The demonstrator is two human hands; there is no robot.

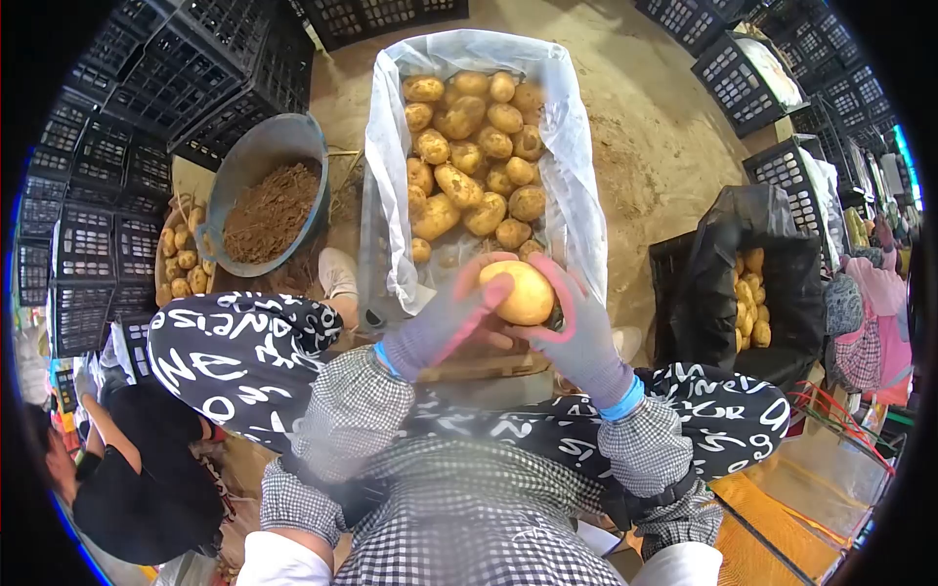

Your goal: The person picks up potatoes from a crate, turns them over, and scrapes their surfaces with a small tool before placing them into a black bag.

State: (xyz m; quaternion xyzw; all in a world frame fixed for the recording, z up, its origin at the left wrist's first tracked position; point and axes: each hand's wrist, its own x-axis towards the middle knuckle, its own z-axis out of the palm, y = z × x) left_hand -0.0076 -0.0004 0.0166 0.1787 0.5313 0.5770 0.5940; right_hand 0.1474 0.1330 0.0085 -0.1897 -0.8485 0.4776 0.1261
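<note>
A large, smooth yellow potato (523, 294) is between my two gloved hands, above the near end of a lined crate. My left hand (451, 314) curls around its left side, thumb across the front. Against the right side, my right hand (578, 337) closes with its fingers around the potato. Both gloves are grey with pink fingers and blue cuffs. Just beyond my hands, many soil-marked potatoes (469, 156) lie in the crate, which has a white plastic liner (578, 137) over its walls. My hands partly hide the crate's near end.
A tub (318, 146) of brown soil and a basket of small potatoes (182, 262) stand at left. On the right, a black-lined crate (674, 303) holds potatoes. Black crates (195, 68) are stacked around. Other people (147, 479) sit at lower left and far right.
</note>
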